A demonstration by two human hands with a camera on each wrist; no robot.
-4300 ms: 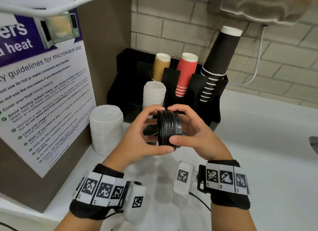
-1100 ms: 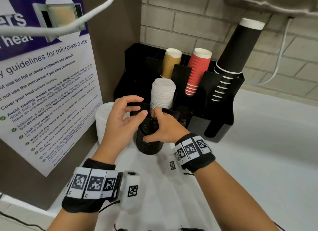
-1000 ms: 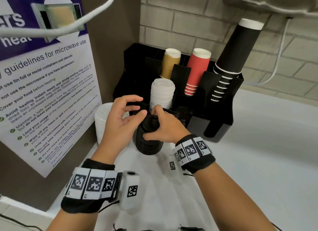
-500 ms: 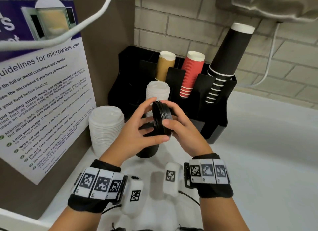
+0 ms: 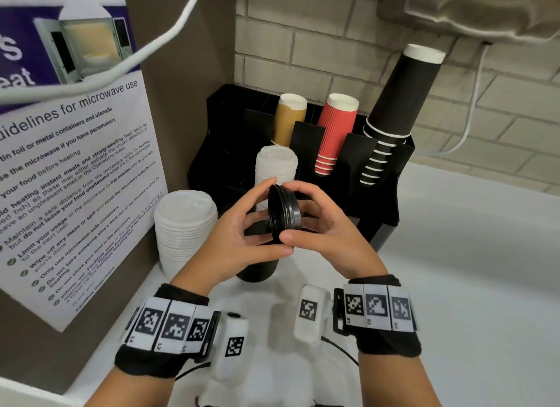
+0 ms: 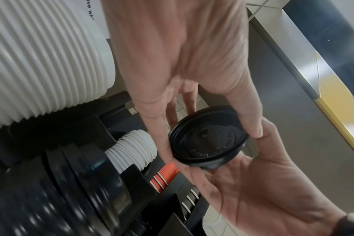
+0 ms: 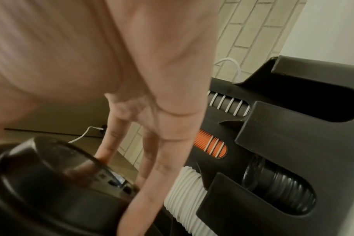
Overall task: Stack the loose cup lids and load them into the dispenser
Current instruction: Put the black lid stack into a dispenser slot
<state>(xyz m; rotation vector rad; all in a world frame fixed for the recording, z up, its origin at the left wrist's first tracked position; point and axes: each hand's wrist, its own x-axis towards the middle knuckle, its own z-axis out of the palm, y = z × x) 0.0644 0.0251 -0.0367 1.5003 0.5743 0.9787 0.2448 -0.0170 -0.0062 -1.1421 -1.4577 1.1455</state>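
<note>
Since a second ago both hands lifted off the tall black lid stack (image 5: 257, 267) on the worktop (image 5: 454, 285) — left hand (image 5: 233, 240) and right hand (image 5: 327, 240) pinch a few black lids (image 5: 285, 214) edge-on, before the dispenser (image 5: 378, 200).

we see black lids (image 5: 284, 214) in the hands, glossy. dispenser (image 5: 375, 170) is black too. in it: a tan cup stack (image 5: 288, 119), a ribbed red one (image 5: 335, 134) w/ white rims, a black one (image 5: 394, 103) w/ white rim stripes. two lid stacks are white (image 5: 185, 228) (image 5: 274, 167). wristbands (image 5: 169, 323) show b&w square codes. poster (image 5: 75, 170) is white & purple w/ green ticks. wall is pale brick.
</note>
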